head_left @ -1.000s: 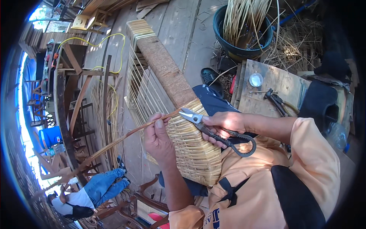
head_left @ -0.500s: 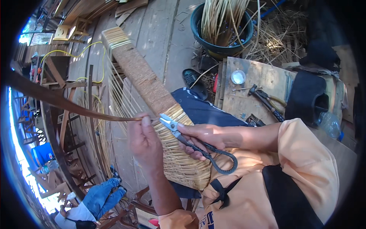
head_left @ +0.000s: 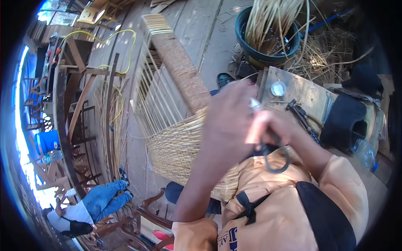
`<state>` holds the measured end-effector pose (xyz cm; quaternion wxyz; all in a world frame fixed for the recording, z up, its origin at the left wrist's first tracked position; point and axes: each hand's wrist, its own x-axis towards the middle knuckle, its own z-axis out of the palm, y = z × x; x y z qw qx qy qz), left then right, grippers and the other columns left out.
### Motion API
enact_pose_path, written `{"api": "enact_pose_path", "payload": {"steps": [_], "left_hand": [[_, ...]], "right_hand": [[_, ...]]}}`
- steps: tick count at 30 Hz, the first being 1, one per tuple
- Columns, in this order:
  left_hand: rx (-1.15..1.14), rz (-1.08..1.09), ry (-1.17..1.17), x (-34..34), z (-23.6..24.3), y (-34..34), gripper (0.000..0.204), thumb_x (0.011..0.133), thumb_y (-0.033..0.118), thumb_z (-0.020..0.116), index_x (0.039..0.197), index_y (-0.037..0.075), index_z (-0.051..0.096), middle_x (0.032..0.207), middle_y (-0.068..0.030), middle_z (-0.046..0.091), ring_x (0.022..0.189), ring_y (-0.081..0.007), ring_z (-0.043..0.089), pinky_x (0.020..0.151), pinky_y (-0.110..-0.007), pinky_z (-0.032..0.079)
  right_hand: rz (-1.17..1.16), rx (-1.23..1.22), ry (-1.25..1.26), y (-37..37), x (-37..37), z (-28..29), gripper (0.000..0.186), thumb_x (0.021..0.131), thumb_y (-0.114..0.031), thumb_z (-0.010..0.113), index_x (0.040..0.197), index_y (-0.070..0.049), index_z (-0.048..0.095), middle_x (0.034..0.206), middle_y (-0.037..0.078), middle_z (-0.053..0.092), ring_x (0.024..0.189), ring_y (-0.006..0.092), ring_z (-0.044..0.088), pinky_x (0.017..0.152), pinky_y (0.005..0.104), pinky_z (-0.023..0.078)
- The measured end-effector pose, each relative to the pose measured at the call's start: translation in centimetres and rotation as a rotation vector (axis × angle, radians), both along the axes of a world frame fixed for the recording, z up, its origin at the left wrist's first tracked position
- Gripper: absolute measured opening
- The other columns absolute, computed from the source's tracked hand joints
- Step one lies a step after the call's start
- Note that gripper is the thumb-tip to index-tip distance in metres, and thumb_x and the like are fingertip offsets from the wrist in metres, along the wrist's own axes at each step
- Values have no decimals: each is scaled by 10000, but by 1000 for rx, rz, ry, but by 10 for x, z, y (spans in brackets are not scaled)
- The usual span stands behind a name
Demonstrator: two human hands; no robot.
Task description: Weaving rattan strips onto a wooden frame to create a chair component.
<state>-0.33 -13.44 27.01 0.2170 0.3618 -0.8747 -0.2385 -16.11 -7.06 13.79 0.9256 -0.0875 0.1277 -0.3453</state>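
Observation:
My left hand [head_left: 228, 119], blurred, is raised over the right side of the woven piece, its curled fingers beside the shears' head; what they hold is hidden. Behind and right of it, my right hand [head_left: 272, 127] is closed on metal shears [head_left: 277, 169], whose looped handle hangs below and whose jaws are mostly covered by my left hand. Under my left arm the rattan-woven frame [head_left: 173, 150] rests across my lap. It has tight pale weave at the near end, loose parallel strands beyond, and a long rough brown bar [head_left: 178, 69] along its right edge.
A green tub [head_left: 261, 48] of soaking cane stands at top right. A wooden board [head_left: 312, 94] carries a small cup [head_left: 278, 88] and pliers [head_left: 310, 123]. Wooden framing [head_left: 63, 108] and loose cane line the left. Another person [head_left: 98, 201] in blue jeans is at lower left.
My left hand has moved up and right, across to my right hand and the shears, which shifted rightward off the weave. The long brown strip it held is no longer visible.

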Motion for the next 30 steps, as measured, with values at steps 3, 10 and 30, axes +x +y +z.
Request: {"api": "enact_pose_path", "payload": {"steps": [3,10,30], "left_hand": [[7,408,-144,80,-45,13,304,908,124,500,1166,-31,540,1223,-185,519,1128,-295,514,984,-366,382],[95,623,115,148,-103,23,327,934,179,474,1195,-7,542,1262,-180,481,1162,-301,475,992,-372,376],[521,1575,787,357,-196,162,512,951,294,434,1336,-33,350,1368,-236,375,1246,-338,396,1025,-435,355]], "right_hand": [[-157,129,841,5,-37,7,362,928,-366,479,911,-14,560,734,60,577,586,167,570,574,296,503],[145,-397,1894,51,-58,-49,456,802,-365,623,972,53,560,913,271,610,901,396,598,773,430,450],[100,-131,1194,43,25,31,315,915,-282,522,925,18,616,733,72,627,573,103,586,492,215,450]]}}
